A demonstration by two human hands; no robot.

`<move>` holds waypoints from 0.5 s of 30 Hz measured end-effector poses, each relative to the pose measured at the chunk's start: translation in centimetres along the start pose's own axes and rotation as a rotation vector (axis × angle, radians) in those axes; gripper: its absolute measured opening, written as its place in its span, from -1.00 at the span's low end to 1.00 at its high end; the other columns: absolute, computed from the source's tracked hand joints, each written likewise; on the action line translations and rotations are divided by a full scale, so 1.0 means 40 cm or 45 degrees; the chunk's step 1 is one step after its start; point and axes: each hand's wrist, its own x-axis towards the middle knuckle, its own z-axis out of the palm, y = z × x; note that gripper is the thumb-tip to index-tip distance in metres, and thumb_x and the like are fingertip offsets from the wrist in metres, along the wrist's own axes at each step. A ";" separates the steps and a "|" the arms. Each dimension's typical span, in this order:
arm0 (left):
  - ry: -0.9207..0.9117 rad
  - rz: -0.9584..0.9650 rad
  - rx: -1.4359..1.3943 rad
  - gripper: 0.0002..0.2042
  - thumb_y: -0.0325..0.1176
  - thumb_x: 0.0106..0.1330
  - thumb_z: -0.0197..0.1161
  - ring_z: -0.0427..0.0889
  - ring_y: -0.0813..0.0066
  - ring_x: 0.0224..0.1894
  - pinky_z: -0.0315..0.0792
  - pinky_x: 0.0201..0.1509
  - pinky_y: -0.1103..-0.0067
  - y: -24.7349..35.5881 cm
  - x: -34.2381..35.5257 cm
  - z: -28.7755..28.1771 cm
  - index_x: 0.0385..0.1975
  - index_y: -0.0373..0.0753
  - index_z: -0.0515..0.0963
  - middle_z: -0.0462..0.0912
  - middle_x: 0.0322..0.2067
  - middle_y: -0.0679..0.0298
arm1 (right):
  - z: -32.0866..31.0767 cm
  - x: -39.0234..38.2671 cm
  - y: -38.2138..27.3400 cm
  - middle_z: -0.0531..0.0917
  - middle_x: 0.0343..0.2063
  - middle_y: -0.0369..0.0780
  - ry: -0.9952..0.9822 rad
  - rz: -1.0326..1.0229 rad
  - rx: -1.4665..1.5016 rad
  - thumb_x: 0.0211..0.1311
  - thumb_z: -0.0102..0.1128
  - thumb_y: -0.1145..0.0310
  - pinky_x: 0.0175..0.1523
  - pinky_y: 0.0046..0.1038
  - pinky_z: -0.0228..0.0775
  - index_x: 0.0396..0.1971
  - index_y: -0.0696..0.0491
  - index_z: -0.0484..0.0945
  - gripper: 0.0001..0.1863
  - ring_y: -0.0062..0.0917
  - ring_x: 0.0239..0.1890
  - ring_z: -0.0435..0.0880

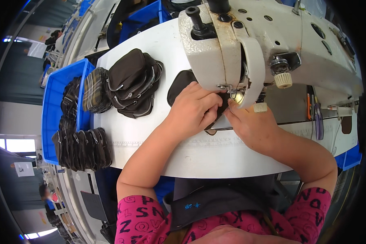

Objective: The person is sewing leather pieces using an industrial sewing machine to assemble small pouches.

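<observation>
A dark brown fabric piece [178, 88] lies on the white sewing table, partly under the head of a white sewing machine [207, 61]. My left hand [194, 109] is closed on this piece left of the needle, its fingers curled. From the other side my right hand [254, 127] grips the edge of the same piece, its thumb and fingers close together beside the lit presser foot [237, 96]. The machine head hides some of my right fingertips and the stitching spot. Left of my left hand sits a stack of dark brown zippered pouches [128, 71].
A blue bin [49, 118] at the left holds dark pieces. Beside it are folded plaid pieces [95, 91] and a row of zippered dark pieces [83, 150]. A purple-handled tool [319, 124] lies right of the machine. A ruler strip [183, 144] runs along the table's near side.
</observation>
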 end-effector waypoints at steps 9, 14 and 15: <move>-0.041 0.014 0.220 -0.60 -0.48 0.02 0.40 0.61 0.31 -0.09 0.51 -0.04 0.42 0.013 0.004 0.014 -0.06 -0.07 0.74 0.68 -0.14 0.41 | 0.007 0.002 0.000 0.65 -0.03 -0.11 0.022 0.011 0.011 0.11 0.28 0.42 -0.32 -0.36 0.56 -0.03 0.18 0.67 -0.62 -0.41 -0.28 0.72; -0.020 -0.036 0.337 -0.63 -0.45 0.07 0.40 0.61 0.37 -0.05 0.62 -0.15 0.52 0.040 -0.001 0.027 -0.05 -0.11 0.74 0.65 -0.15 0.38 | 0.005 0.000 -0.001 0.66 -0.03 -0.14 0.009 0.036 0.054 0.08 0.29 0.42 -0.34 -0.38 0.55 -0.05 0.18 0.67 -0.62 -0.44 -0.31 0.72; -0.020 -0.038 0.340 -0.63 -0.45 0.07 0.40 0.61 0.37 -0.05 0.62 -0.15 0.52 0.042 -0.002 0.027 -0.05 -0.11 0.74 0.65 -0.15 0.38 | 0.006 0.000 -0.001 0.66 -0.03 -0.14 0.016 0.032 0.048 0.07 0.29 0.42 -0.35 -0.39 0.55 -0.06 0.18 0.67 -0.61 -0.45 -0.32 0.72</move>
